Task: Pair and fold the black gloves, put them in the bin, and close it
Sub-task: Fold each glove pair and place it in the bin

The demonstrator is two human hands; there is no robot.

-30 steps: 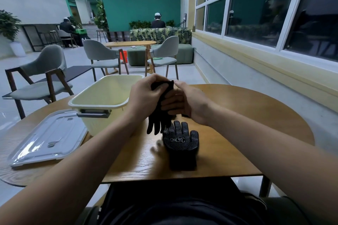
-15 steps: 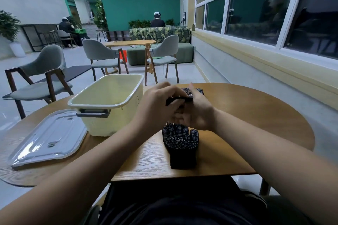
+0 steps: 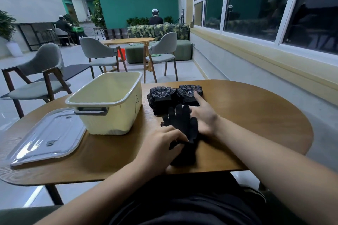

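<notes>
A black glove (image 3: 181, 124) lies flat, fingers pointing away, on the wooden table (image 3: 256, 115); another glove seems to lie under it. My left hand (image 3: 161, 144) presses curled fingers onto its palm and cuff. My right hand (image 3: 204, 117) rests open against the glove's right edge, its index finger touching the right one of two folded glove bundles (image 3: 189, 94). The other folded bundle (image 3: 161, 97) sits just left of it. The cream bin (image 3: 109, 100) stands open to the left of the gloves. Its clear lid (image 3: 47, 137) lies flat further left.
Grey chairs (image 3: 42, 78) stand beyond the table's far left edge. A wall with windows (image 3: 256, 14) runs along the right. Two people sit far back in the room. The table's near edge is just below the flat glove.
The glove that both hands held up in the air now lies flat on the glove on the table. Both hands came down to it, uncovering the two folded bundles behind.
</notes>
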